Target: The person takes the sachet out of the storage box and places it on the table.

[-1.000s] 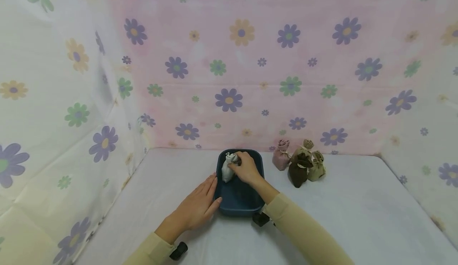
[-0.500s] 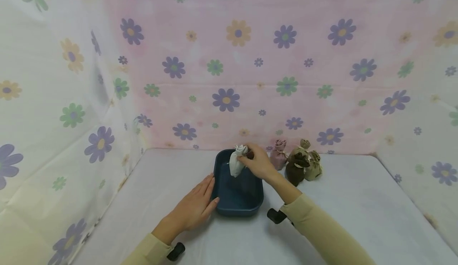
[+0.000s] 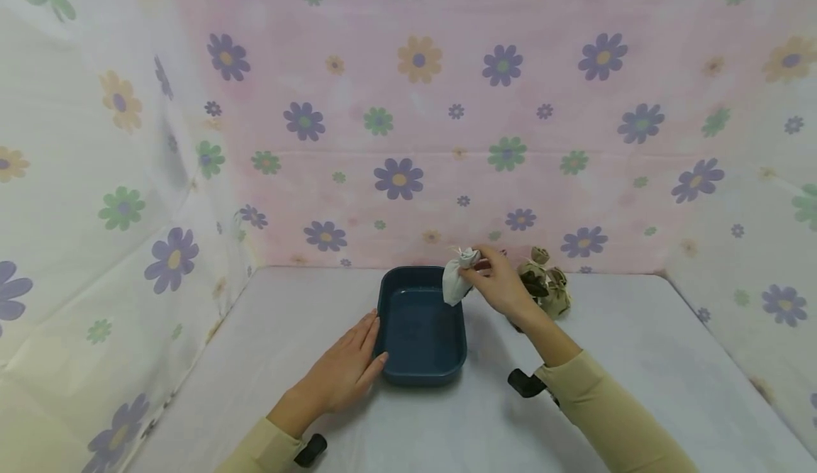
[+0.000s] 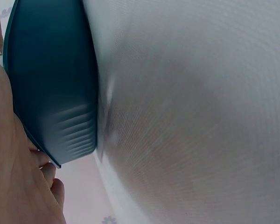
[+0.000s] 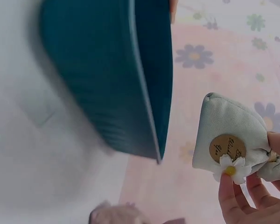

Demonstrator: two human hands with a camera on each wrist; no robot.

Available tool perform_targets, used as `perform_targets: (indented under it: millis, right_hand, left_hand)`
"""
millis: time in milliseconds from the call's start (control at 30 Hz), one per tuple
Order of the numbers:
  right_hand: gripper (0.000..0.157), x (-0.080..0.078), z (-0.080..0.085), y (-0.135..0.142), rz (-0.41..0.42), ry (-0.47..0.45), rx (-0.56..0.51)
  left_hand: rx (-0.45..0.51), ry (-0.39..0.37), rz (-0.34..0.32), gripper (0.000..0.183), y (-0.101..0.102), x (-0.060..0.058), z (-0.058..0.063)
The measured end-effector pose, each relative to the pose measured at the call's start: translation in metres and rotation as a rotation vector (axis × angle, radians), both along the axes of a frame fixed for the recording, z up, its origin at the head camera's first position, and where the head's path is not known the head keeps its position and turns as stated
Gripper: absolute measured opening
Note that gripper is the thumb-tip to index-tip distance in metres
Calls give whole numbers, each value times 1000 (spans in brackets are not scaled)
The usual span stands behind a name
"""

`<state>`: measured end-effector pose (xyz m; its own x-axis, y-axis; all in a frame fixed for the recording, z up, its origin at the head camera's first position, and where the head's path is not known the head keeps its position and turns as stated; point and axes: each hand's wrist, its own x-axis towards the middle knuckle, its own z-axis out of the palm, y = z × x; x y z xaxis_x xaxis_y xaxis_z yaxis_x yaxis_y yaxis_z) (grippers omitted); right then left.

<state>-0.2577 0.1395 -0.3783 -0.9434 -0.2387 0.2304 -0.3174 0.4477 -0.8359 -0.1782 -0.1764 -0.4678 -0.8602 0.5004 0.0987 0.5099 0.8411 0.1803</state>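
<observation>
A white cloth drawstring pouch [image 3: 456,283] hangs at the right rim of the dark blue tray, pinched at its tied neck by my right hand [image 3: 501,283]. In the right wrist view the pouch [image 5: 231,133] shows a round brown label and a white flower. My left hand [image 3: 341,366] lies along the left side of the tray [image 3: 420,377], fingers straight against its wall. The left wrist view shows the fingers [image 4: 49,171] at the tray's rim. Nothing lies inside the tray.
To the right stand several more pouches: olive-tan ones [image 3: 557,296], a dark brown one [image 3: 535,284] mostly hidden by my right hand, and a pink one [image 5: 116,214] low in the right wrist view. A flowered cloth wall [image 3: 408,140] rises behind the white table [image 3: 306,303].
My right hand has lifted the white pouch out of the tray and carried it rightward past the rim. My left hand stays against the tray.
</observation>
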Motion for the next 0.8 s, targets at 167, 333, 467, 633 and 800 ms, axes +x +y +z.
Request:
perform_targets:
  millis: [167, 333, 467, 633, 800]
  right_hand:
    - [41, -2, -8, 11, -55, 29, 15]
    - [39, -5, -22, 19, -74, 66, -20]
    - [40, -6, -36, 23, -114, 92, -7]
    - [33, -8, -51, 22, -168, 142, 34]
    - [34, -13, -68, 18, -209, 157, 105]
  left_hand:
    - [-1, 9, -3, 75, -1, 0, 1]
    - [-5, 10, -4, 75, -1, -1, -1]
    - [4, 6, -10, 73, -1, -2, -1]
    - [-3, 14, -16, 74, -1, -2, -2]
    - [-2, 12, -15, 76, -1, -3, -4]
